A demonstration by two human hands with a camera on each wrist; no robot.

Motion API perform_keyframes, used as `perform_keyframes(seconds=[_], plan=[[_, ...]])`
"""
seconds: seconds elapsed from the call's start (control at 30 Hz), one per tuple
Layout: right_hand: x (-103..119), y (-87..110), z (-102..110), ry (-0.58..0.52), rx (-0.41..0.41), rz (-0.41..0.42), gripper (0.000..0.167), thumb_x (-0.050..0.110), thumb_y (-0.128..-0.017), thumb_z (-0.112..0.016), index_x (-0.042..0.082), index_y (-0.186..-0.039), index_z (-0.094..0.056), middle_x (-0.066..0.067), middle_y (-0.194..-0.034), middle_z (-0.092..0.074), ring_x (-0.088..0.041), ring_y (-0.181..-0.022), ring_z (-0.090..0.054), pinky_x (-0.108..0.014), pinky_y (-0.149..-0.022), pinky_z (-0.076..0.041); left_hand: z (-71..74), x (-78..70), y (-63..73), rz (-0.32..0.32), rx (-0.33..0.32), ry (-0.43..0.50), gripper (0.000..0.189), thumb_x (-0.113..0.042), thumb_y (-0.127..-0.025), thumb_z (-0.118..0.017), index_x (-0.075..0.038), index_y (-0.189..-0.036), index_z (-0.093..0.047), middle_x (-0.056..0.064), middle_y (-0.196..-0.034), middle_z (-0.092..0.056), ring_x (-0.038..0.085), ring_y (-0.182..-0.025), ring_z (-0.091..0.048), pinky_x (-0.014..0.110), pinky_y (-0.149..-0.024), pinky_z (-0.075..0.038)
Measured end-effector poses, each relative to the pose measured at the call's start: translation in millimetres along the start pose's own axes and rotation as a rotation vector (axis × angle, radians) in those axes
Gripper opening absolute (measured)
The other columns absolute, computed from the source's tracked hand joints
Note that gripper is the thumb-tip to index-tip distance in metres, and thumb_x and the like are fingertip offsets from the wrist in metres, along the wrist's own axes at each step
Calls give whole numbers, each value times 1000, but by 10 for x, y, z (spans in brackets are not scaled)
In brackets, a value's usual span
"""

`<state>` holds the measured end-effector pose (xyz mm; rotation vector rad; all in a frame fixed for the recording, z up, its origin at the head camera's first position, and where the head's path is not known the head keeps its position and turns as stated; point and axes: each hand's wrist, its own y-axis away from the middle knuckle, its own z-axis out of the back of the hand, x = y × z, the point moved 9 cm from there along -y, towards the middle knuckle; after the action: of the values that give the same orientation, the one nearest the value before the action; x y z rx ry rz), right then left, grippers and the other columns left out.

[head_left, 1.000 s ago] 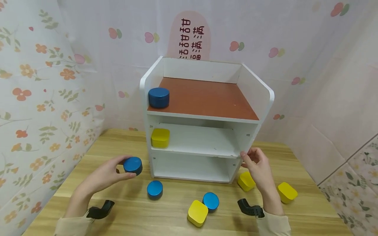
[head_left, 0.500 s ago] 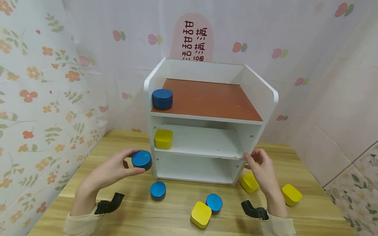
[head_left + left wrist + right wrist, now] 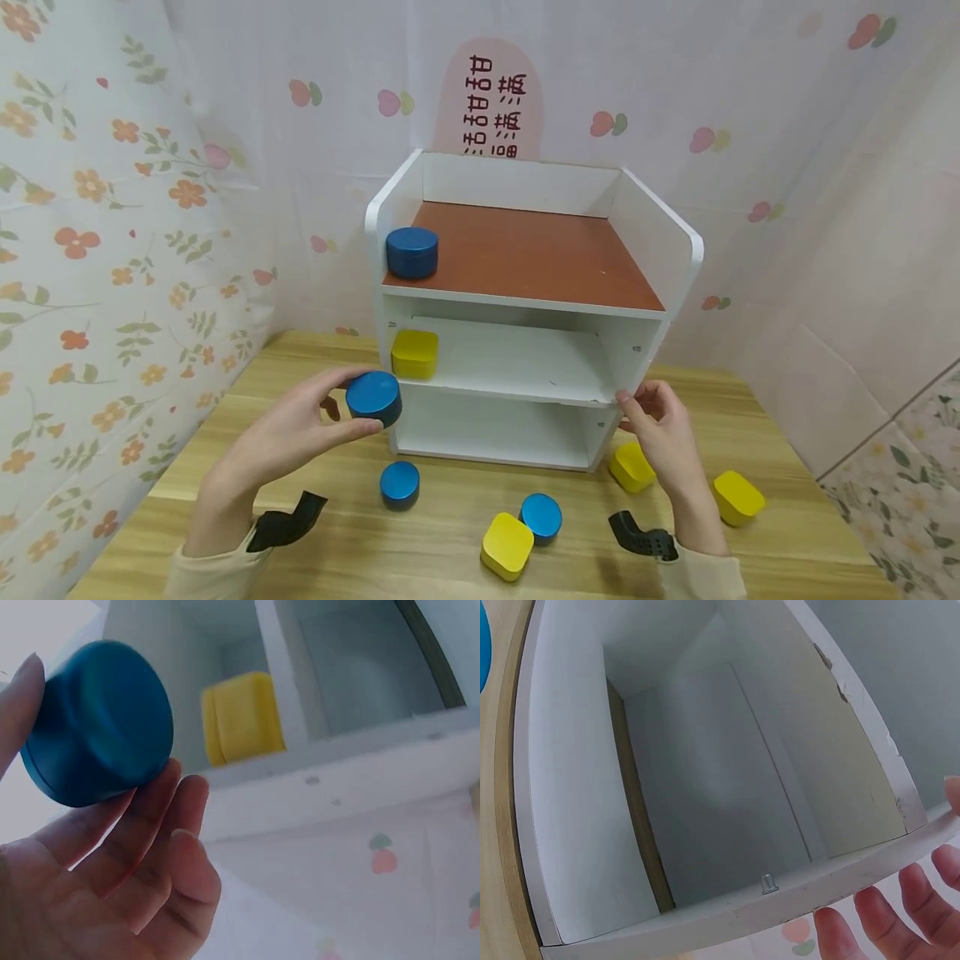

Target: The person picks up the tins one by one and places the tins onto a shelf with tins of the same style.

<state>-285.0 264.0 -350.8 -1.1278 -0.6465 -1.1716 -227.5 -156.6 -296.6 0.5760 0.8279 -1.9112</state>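
Between thumb and fingers, my left hand (image 3: 292, 429) holds a round blue tin (image 3: 374, 398), raised in front of the lower left of a small white shelf unit (image 3: 525, 300). In the left wrist view, the tin (image 3: 101, 724) is tilted, with a yellow box (image 3: 244, 718) on the shelf beyond it. My right hand (image 3: 660, 425) grips the unit's right side panel, thumb at the front edge and fingers along the outside. Another blue tin (image 3: 412, 252) stands on the brown top at left. The yellow square box (image 3: 415, 354) sits at the left of the middle shelf.
On the wooden table (image 3: 322, 533) before the unit lie a blue tin (image 3: 400, 485), another blue tin (image 3: 542, 517) touching a yellow box (image 3: 507, 546), and two yellow boxes (image 3: 632, 467) at right, near my right forearm. A patterned curtain (image 3: 315, 167) hangs behind.
My left hand has moved right and slightly up with the blue tin, closer to the shelf unit's left side. The right hand stays on the side panel.
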Motion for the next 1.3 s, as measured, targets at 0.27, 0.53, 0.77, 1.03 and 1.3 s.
perform_keyframes(seconds=[0.27, 0.53, 0.77, 1.03, 1.3], plan=[[-17, -12, -31, 17, 0, -16, 37, 27, -100, -58, -4, -118, -48, -14, -109, -51, -19, -96, -56, -29, -76, -56, 0, -181, -79, -34, -104, 24, 58, -33, -86, -77, -11, -135, -55, -2, -118, -62, 18, -86, -55, 28, -71, -49], [-26, 3, -16, 15, -9, -32, 38, 29, -100, -59, -3, -117, -49, -15, -109, -52, -20, -97, -56, -31, -77, -56, -2, -344, -268, -49, -134, 38, 60, -38, -84, -78, -15, -134, -57, -3, -115, -61, 19, -84, -56, 31, -68, -50], [-16, -5, -11, 11, -16, -15, 36, 27, -100, -59, -3, -116, -49, -15, -108, -53, -21, -96, -57, -28, -75, -56, 13, -539, -430, -111, -113, 26, 58, -33, -82, -80, -14, -132, -58, -5, -112, -61, 19, -85, -58, 32, -70, -51], [-2, -11, -7, 15, -17, -16, 35, 28, -99, -59, -2, -116, -50, -13, -108, -53, -22, -95, -56, -26, -74, -55, 29, -790, -571, -173, -95, -26, 60, -34, -83, -80, -12, -134, -56, -3, -113, -61, 16, -74, -55, 32, -64, -48], [-7, -4, 4, 18, -13, -24, 37, 29, -99, -59, -2, -116, -49, -15, -106, -53, -22, -96, -57, -30, -77, -56, 53, -1030, -751, -237, -83, -23, 57, -35, -83, -80, -13, -131, -58, -4, -111, -63, 15, -83, -58, 33, -68, -51]])
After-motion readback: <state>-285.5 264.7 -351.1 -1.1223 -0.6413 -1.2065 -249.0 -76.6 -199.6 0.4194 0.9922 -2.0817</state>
